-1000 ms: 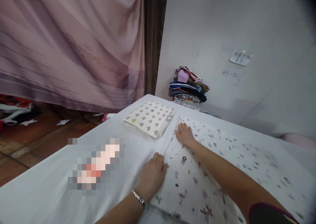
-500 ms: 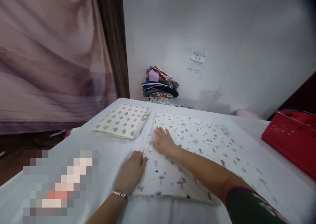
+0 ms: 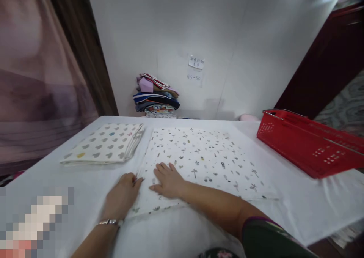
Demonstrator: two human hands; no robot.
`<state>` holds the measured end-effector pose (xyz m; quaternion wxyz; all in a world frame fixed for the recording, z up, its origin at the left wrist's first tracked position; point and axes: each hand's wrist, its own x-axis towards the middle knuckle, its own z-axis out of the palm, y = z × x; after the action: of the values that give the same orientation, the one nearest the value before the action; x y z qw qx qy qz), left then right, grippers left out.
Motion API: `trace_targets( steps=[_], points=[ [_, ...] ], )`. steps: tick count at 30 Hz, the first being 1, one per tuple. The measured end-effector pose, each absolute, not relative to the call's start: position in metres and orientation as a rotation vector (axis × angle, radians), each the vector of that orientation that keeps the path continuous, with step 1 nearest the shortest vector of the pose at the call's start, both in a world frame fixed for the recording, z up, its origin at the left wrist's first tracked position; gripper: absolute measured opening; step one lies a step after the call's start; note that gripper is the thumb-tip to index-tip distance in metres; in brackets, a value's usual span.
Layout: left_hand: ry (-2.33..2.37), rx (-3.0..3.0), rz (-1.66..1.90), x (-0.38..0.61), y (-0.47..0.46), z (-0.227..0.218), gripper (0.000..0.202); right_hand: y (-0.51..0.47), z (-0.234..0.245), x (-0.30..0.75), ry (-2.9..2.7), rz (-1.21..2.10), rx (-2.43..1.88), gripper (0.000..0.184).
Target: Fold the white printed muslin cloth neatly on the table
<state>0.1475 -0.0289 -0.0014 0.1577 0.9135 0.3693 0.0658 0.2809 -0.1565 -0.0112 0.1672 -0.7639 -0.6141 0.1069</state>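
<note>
A white cloth [image 3: 210, 155] printed with small palm trees and other motifs lies spread flat and folded on the table. My left hand [image 3: 123, 193], with a bracelet at the wrist, is closed at the cloth's left edge, thumb and fingers pinching it. Flat on top of the cloth near that same edge rests my right hand [image 3: 167, 180], its fingers spread and holding nothing. To the left sits a second folded cloth [image 3: 104, 142], cream with grey mushroom-like shapes, apart from both hands.
A red plastic basket [image 3: 298, 144] stands on the right of the white-covered table [image 3: 301, 208]. Folded fabrics [image 3: 156, 95] are piled by the wall at the back. Paper notes [image 3: 196, 62] hang on the wall, and a pinkish curtain [image 3: 25, 79] hangs at the left.
The view has swung right, bringing more of the red basket into sight. My right hand has slid nearer along the cloth; my left hand stays at the left edge.
</note>
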Motion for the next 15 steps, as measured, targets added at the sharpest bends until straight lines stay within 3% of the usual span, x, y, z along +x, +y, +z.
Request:
trace_targets(
  steps=[3, 8, 15],
  points=[
    [1.067, 2.588, 0.158, 0.147, -0.029, 0.002, 0.036, -0.168, -0.002, 0.276, -1.705, 0.346, -2.168, 0.072],
    [1.11, 2.537, 0.08, 0.15, -0.029, 0.011, 0.042, -0.236, 0.017, 0.313, -1.642, 0.143, -2.163, 0.067],
    [1.189, 2.533, 0.004, 0.157, -0.022, 0.008, 0.039, -0.436, 0.01, 0.428, -0.422, -0.148, -2.654, 0.039]
  ],
)
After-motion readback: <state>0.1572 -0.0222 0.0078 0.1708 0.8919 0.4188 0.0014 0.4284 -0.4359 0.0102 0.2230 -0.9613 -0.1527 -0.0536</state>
